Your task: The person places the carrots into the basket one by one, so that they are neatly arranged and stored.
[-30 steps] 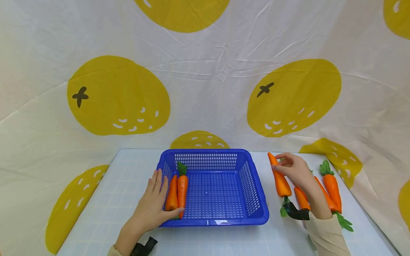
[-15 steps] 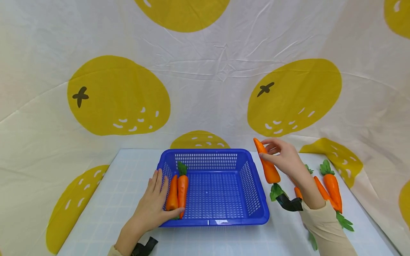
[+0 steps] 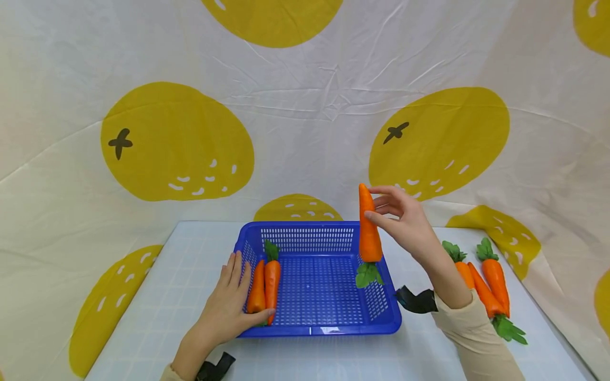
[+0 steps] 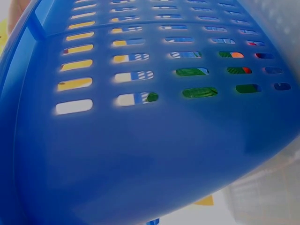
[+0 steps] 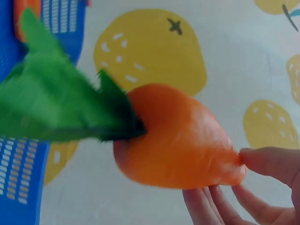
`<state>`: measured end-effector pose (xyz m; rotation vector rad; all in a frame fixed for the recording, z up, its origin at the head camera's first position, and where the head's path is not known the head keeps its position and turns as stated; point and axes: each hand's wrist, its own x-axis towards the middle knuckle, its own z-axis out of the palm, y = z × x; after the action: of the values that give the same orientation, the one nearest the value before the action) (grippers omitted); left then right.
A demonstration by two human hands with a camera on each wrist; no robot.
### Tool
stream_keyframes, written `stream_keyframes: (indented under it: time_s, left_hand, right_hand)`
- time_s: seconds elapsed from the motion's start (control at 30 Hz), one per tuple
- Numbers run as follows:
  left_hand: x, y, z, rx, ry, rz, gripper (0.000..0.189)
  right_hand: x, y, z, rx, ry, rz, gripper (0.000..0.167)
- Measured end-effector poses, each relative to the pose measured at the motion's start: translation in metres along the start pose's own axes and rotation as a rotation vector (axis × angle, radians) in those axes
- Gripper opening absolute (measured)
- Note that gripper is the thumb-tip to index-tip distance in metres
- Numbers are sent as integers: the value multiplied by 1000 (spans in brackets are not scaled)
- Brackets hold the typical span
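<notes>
My right hand (image 3: pixel 402 219) pinches a carrot (image 3: pixel 369 233) between thumb and fingers, its tip up and its green leaves hanging down over the right side of the blue basket (image 3: pixel 310 332). In the right wrist view the same carrot (image 5: pixel 173 136) shows large, leaves toward the basket. My left hand (image 3: pixel 231 301) rests with straight fingers over the basket's left rim, the thumb stretched along the near rim. Just inside, beside that hand, two carrots (image 3: pixel 271 283) lie side by side. The left wrist view is filled by the slotted basket wall (image 4: pixel 140 140), with green leaf showing through.
To the right on the white table (image 3: pixel 190 238) lies a group of carrots (image 3: pixel 495 278) with green tops, partly covered by the right forearm. A cloth with yellow fruit prints (image 3: pixel 176 143) hangs behind the table. Black straps (image 3: pixel 416 300) sit at both wrists.
My right hand has lifted the carrot off the table's right side and carried it up and left to the basket's right edge, turning it more upright. The left hand stays put.
</notes>
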<state>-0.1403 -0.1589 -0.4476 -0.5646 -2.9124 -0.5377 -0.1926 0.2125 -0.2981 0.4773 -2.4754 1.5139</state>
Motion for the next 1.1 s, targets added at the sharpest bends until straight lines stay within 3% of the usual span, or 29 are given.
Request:
stream_keyframes:
  time_s: [0.2, 0.5, 0.83, 1.1]
  left_hand:
    - [0, 0, 1, -6, 0, 0, 117]
    - [-1, 2, -2, 3, -8, -12, 118]
    - [-1, 4, -3, -8, -25, -34, 117]
    - [0, 5, -3, -14, -18, -27, 114]
  right_hand:
    - [9, -2, 17, 247, -88, 55, 49]
    - [21, 10, 51, 484, -202, 178, 47]
    - [30, 23, 96, 558, -327, 342, 49]
    - [38, 36, 130, 572, -363, 458, 50]
